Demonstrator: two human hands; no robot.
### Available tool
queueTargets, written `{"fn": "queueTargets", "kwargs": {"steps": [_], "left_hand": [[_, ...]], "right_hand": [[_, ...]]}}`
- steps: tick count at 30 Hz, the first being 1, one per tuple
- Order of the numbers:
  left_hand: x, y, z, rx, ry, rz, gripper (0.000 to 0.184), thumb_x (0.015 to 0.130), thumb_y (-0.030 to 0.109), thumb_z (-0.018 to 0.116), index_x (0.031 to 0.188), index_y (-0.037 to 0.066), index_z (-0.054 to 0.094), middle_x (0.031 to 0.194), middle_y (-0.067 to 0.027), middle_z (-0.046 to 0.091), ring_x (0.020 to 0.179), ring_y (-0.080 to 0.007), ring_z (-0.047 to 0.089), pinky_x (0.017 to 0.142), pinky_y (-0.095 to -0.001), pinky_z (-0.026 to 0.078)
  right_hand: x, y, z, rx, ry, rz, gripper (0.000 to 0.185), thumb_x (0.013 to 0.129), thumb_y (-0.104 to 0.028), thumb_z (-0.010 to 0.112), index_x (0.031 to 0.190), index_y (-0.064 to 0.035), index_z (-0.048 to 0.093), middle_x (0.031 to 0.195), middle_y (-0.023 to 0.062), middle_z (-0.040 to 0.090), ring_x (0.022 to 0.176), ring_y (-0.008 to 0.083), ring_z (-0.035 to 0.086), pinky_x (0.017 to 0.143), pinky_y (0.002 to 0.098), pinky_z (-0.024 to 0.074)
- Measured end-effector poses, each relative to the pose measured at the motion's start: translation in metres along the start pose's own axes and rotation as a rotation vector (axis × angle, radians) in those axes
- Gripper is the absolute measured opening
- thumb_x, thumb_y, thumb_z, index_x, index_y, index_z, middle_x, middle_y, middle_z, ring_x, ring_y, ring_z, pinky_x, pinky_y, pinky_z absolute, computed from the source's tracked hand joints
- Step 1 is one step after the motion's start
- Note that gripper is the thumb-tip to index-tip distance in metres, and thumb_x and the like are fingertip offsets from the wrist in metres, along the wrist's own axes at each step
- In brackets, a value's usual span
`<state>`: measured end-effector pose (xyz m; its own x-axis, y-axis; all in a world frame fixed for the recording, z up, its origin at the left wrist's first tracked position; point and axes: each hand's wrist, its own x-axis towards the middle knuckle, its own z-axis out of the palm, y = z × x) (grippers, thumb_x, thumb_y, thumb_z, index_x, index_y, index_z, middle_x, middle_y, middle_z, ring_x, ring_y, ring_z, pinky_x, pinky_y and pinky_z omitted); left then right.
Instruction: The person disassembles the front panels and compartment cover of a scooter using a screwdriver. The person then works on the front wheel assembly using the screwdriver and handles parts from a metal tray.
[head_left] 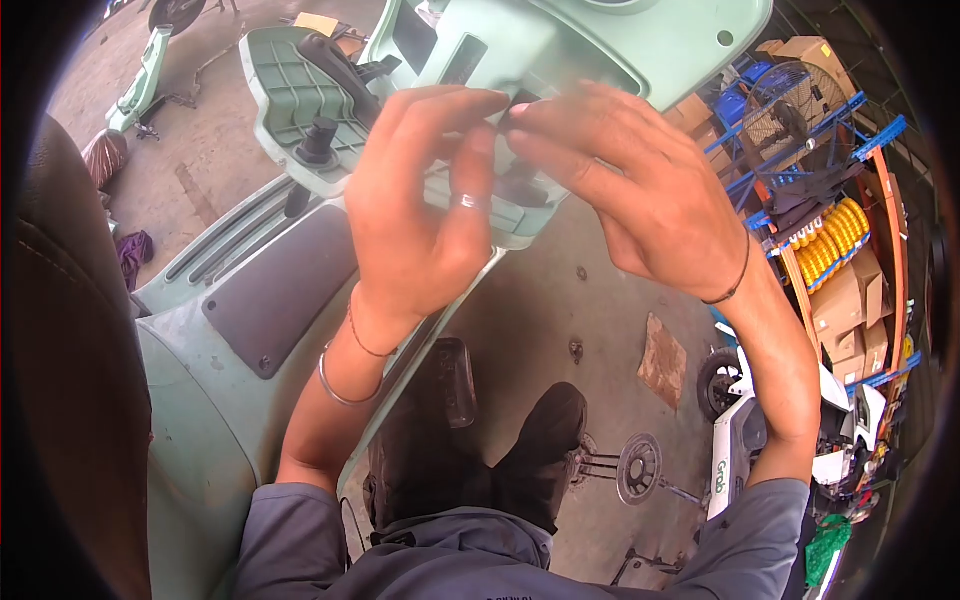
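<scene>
- At the far left, a dark stitched seat takes up the edge; beyond it, a purple cloth and a slim green panel lie on the floor.
- From left to middle stands the green scooter, pale and scuffed, with a dark mat on its footboard.
- Over its front, the left hand curls, fingers and thumb set narrow.
- A small dark piece shows between both hands' fingertips, too blurred to identify.
- The right hand bunches its fingers there, hiding part of the front; whether either hand grips the piece cannot be told.
- Rightward: a brown sheet, a white scooter, a caged fan, yellow coils.
</scene>
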<state>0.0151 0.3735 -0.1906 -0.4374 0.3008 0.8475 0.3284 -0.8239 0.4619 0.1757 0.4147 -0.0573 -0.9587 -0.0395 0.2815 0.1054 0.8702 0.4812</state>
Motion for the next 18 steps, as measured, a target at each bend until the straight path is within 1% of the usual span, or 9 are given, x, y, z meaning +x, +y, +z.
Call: {"fn": "queueTargets", "kwargs": {"steps": [2, 4, 6, 7, 12, 13, 15, 16, 18], "left_hand": [[0.000, 0.002, 0.000, -0.001, -0.011, -0.014, 0.021, 0.097, -0.001, 0.056, 0.117, -0.007, 0.060, 0.114, -0.0147, 0.060, 0.099, -0.0204, 0.063, 0.082, -0.0321, 0.057], [0.001, -0.002, 0.006, -0.026, 0.111, 0.020, 0.019, 0.088, -0.003, 0.061, 0.106, -0.001, 0.067, 0.098, -0.0132, 0.066, 0.080, -0.0228, 0.066, 0.069, -0.0316, 0.054], [0.001, -0.002, 0.005, -0.014, 0.115, 0.024, 0.019, 0.088, -0.003, 0.061, 0.106, -0.001, 0.067, 0.098, -0.0133, 0.066, 0.080, -0.0225, 0.066, 0.069, -0.0313, 0.054], [0.001, -0.002, 0.005, 0.004, 0.117, 0.030, 0.018, 0.088, -0.003, 0.062, 0.106, -0.001, 0.067, 0.098, -0.0134, 0.066, 0.079, -0.0223, 0.066, 0.070, -0.0311, 0.054], [0.000, 0.000, 0.006, -0.001, 0.137, 0.035, 0.017, 0.088, -0.002, 0.063, 0.104, -0.002, 0.067, 0.097, -0.0145, 0.067, 0.078, -0.0219, 0.065, 0.070, -0.0302, 0.053], [0.000, 0.002, 0.006, 0.017, 0.131, 0.027, 0.017, 0.088, -0.003, 0.063, 0.103, -0.003, 0.068, 0.096, -0.0145, 0.067, 0.078, -0.0219, 0.065, 0.070, -0.0302, 0.053], [-0.001, 0.004, 0.005, 0.057, 0.126, 0.023, 0.016, 0.087, -0.003, 0.063, 0.103, -0.003, 0.068, 0.095, -0.0143, 0.067, 0.078, -0.0218, 0.065, 0.070, -0.0301, 0.052], [-0.001, 0.005, 0.005, 0.044, 0.134, 0.036, 0.016, 0.087, -0.003, 0.063, 0.103, -0.003, 0.068, 0.095, -0.0143, 0.067, 0.078, -0.0218, 0.065, 0.070, -0.0301, 0.052], [-0.002, 0.005, 0.005, 0.029, 0.134, 0.001, 0.016, 0.087, -0.003, 0.063, 0.102, -0.003, 0.068, 0.094, -0.0141, 0.067, 0.077, -0.0216, 0.064, 0.070, -0.0299, 0.052]], "right_hand": [[-0.004, 0.004, 0.000, -0.040, 0.038, -0.033, 0.056, 0.066, 0.004, 0.069, 0.119, -0.0135, 0.071, 0.115, 0.0116, 0.064, 0.103, 0.0321, 0.062, 0.083, 0.0416, 0.0531], [-0.004, 0.005, -0.010, -0.064, -0.005, -0.002, 0.054, 0.069, 0.001, 0.073, 0.121, -0.0140, 0.070, 0.114, 0.0114, 0.064, 0.102, 0.0321, 0.063, 0.081, 0.0399, 0.0537], [-0.001, 0.007, -0.008, -0.096, 0.077, 0.053, 0.053, 0.071, -0.003, 0.075, 0.122, -0.0148, 0.069, 0.112, 0.0115, 0.065, 0.102, 0.0334, 0.063, 0.083, 0.0406, 0.0532], [0.003, 0.011, -0.005, -0.063, 0.120, -0.040, 0.057, 0.069, -0.002, 0.075, 0.124, -0.0152, 0.069, 0.113, 0.0116, 0.065, 0.102, 0.0351, 0.063, 0.085, 0.0418, 0.0527], [-0.009, 0.007, -0.009, -0.013, 0.038, -0.059, 0.060, 0.065, -0.002, 0.071, 0.124, -0.0139, 0.069, 0.118, 0.0110, 0.064, 0.103, 0.0360, 0.063, 0.087, 0.0425, 0.0529], [-0.010, 0.008, -0.014, -0.100, -0.012, -0.034, 0.051, 0.069, -0.007, 0.069, 0.120, -0.0106, 0.067, 0.118, 0.0096, 0.063, 0.108, 0.0331, 0.061, 0.090, 0.0415, 0.0520], [-0.007, 0.013, -0.017, -0.202, -0.040, -0.025, 0.040, 0.076, -0.015, 0.064, 0.116, -0.0093, 0.066, 0.113, 0.0067, 0.061, 0.106, 0.0272, 0.060, 0.088, 0.0388, 0.0512], [-0.004, 0.015, -0.013, -0.221, -0.042, -0.028, 0.040, 0.076, -0.015, 0.064, 0.116, -0.0093, 0.066, 0.113, 0.0067, 0.061, 0.106, 0.0272, 0.060, 0.088, 0.0388, 0.0512], [-0.001, 0.015, -0.005, -0.208, 0.050, -0.138, 0.039, 0.076, -0.017, 0.065, 0.115, -0.0142, 0.067, 0.104, 0.0050, 0.059, 0.097, 0.0240, 0.058, 0.081, 0.0373, 0.0492]]}}
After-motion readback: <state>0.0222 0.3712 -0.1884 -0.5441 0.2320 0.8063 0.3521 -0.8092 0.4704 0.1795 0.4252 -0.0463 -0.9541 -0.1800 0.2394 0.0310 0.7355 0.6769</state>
